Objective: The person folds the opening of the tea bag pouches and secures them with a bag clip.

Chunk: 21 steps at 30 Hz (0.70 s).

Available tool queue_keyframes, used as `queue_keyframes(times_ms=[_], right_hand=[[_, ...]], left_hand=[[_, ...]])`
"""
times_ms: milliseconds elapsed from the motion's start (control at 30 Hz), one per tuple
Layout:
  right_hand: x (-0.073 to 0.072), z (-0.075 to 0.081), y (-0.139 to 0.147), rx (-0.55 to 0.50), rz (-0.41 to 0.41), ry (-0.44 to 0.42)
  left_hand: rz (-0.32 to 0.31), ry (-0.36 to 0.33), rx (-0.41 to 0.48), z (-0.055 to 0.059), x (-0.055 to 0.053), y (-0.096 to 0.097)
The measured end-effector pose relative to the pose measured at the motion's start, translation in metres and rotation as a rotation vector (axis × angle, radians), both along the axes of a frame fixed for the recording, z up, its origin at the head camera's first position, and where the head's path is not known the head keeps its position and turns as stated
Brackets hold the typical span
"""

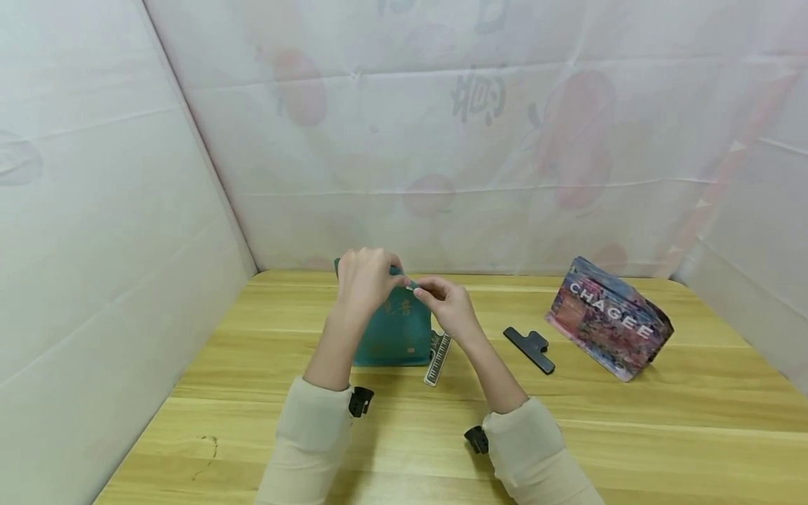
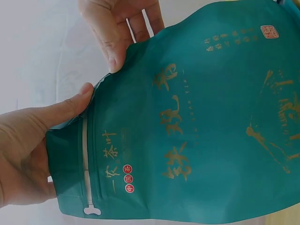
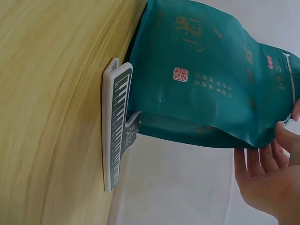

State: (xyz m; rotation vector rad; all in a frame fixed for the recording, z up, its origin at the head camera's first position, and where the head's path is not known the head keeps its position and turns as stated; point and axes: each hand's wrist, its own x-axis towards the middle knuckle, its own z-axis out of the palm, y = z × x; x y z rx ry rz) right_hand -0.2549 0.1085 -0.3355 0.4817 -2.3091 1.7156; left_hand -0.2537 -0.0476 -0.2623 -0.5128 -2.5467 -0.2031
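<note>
A teal tea bag (image 1: 400,333) with gold Chinese characters stands upright on the table. My left hand (image 1: 365,280) grips its top edge, thumb in front and the other fingers behind. At the bag's upper right edge, my right hand (image 1: 449,307) pinches the side between thumb and fingers, the thumbs close together. A pale zip strip (image 2: 86,159) runs across the bag's top in the left wrist view. Beside the bag's lower right corner lies a bag clip (image 3: 115,126) with a piano-key pattern.
Right of my hands, a dark bag clip (image 1: 530,348) lies on the wooden table (image 1: 252,421). Farther right stands a colourful CHAGEE bag (image 1: 606,319). Pale printed fabric (image 1: 391,154) hangs behind the table, with more at both sides.
</note>
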Motion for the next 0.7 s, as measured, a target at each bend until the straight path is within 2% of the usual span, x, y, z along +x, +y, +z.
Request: queue_keyframes(times_ms=[167, 400, 700], right_hand=[[-0.0071, -0.0083, 0.0001, -0.017, -0.019, 0.01], [-0.0071, -0.0091, -0.0012, -0.037, -0.033, 0.004], [-0.0029, -0.0043, -0.0008, -0.055, 0.041, -0.025]], left_hand=[[-0.014, -0.054, 0.012, 0.0023, -0.0053, 0.0002], [-0.053, -0.079, 0.034, 0.0013, -0.0074, -0.0011], [-0.051, -0.084, 0.025, 0.0012, -0.0054, -0.0023]])
